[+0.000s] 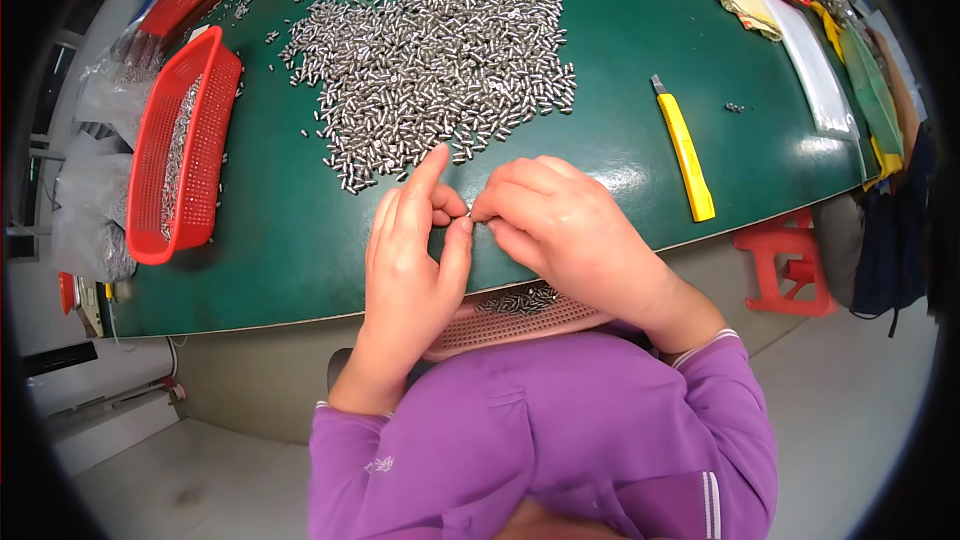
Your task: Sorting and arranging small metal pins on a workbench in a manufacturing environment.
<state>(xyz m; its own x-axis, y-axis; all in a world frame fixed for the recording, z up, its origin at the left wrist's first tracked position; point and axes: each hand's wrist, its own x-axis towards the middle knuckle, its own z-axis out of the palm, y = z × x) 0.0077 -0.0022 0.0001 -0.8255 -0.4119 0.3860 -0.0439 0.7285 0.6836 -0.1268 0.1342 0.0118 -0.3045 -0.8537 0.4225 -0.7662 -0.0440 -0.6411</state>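
A wide heap of small silvery metal pins (440, 50) covers the green table (620, 40) in front of me. At the heap's near edge, my left hand (410, 230) pinches a tiny metal piece (470, 216) between thumb and a finger, its index finger stretched out toward the heap. My right hand (560, 215) meets it there, fingertips pinched at the same piece, which is mostly hidden by the fingers. Below both hands, a pink perforated basket (520, 330) rests at my lap with more metal pieces (520, 300) in it.
A red perforated basket (180, 150) holding metal pieces stands on the left. To the right lies a yellow utility knife (684, 155), with a few dark bits (735, 108) beyond it. A red stool (787, 265) stands below the table's right edge. Plastic bags (90, 200) hang left.
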